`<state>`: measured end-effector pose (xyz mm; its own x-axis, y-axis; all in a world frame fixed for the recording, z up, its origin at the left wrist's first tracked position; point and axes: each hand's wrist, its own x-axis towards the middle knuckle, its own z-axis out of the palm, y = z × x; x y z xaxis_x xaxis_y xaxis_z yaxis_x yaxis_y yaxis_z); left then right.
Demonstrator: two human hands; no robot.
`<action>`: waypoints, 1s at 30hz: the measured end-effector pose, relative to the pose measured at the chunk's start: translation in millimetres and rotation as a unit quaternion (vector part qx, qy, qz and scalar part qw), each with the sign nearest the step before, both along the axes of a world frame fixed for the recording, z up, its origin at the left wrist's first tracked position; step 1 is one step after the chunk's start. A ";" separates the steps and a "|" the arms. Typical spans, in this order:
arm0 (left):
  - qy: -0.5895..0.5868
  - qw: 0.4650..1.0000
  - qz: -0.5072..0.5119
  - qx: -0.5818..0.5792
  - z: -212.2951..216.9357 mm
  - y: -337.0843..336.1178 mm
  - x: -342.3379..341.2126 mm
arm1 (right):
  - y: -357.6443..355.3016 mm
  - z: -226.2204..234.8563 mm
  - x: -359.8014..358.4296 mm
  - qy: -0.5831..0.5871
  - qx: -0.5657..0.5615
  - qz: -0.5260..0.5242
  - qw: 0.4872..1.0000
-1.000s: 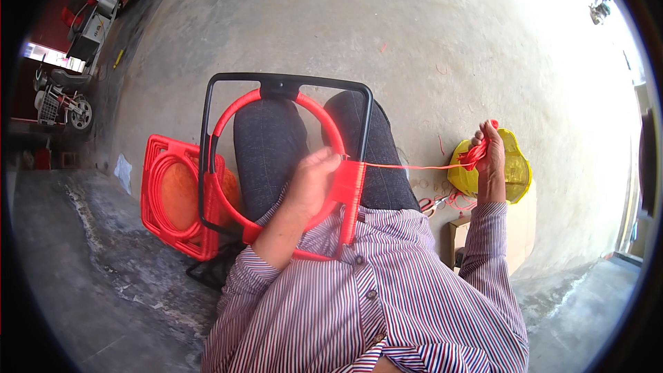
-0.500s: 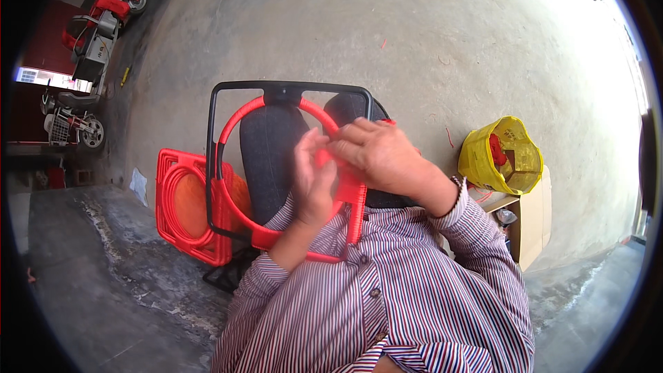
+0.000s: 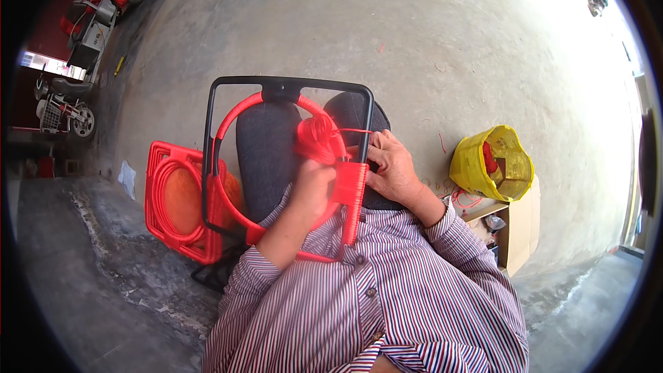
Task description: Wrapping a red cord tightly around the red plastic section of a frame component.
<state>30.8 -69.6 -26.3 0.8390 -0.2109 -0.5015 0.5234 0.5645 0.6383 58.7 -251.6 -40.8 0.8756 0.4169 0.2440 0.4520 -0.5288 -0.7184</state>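
Observation:
On my lap lies a black rectangular frame point(image 3: 320, 83) with a round ring inside it. Red cord is wound tightly around much of the ring point(image 3: 237, 108) and around the lower right side bar point(image 3: 352, 197). My left hand point(image 3: 313, 190) is closed at the base of a looped bundle of red cord point(image 3: 315, 137), inside the ring. From this bundle a single strand runs right across the side bar. At that bar is my right hand point(image 3: 397, 169), its fingers curled around the edge and partly hidden behind it.
Red-wrapped frames point(image 3: 176, 193) lean on my left beside an orange round thing point(image 3: 185, 197). On my right stand a yellow bucket-like bag point(image 3: 476, 166) with red material inside and an open cardboard box point(image 3: 519, 238). Parked scooters point(image 3: 90, 48) line the far left.
My hands were together over the ring, blurred. Now they are apart: the right has moved down to the right side bar, and the left grips the bundle, which shows plainly.

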 end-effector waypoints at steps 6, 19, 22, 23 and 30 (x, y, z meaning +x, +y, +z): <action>0.040 0.998 0.012 -0.052 -23.9 12.2 -3.9 | -49.2 -0.2 4.0 0.253 0.420 -0.059 0.869; 0.023 0.997 0.011 -0.071 -1.0 -0.4 -0.8 | -41.1 49.9 0.2 0.427 0.610 0.027 0.667; -0.004 0.996 0.046 -0.081 3.2 1.1 -5.8 | -60.4 63.0 7.4 0.282 0.773 0.257 0.507; -0.004 0.996 0.046 -0.082 2.5 1.7 -4.2 | -63.5 80.7 11.4 0.283 0.806 0.233 0.464; -0.029 1.000 0.009 0.001 -0.1 -1.1 -9.6 | -36.0 49.0 -2.3 0.478 0.379 -0.057 0.791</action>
